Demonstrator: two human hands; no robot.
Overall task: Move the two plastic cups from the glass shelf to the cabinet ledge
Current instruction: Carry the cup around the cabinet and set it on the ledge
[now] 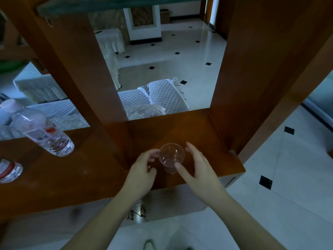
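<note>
Flanking ledge-top cup point(171, 157) — hands apart

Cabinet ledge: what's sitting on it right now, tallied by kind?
Clear plastic cups: 1 visible, possibly two nested, between both hands
Water bottles: 2, one upright at left, one cut off by the left edge
Total: 3

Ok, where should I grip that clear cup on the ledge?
Grip the clear cup around its side wall just below the rim, coming from the right where the right hand already is. It stands upright, mouth up, and its thin wall probably flexes.
</note>
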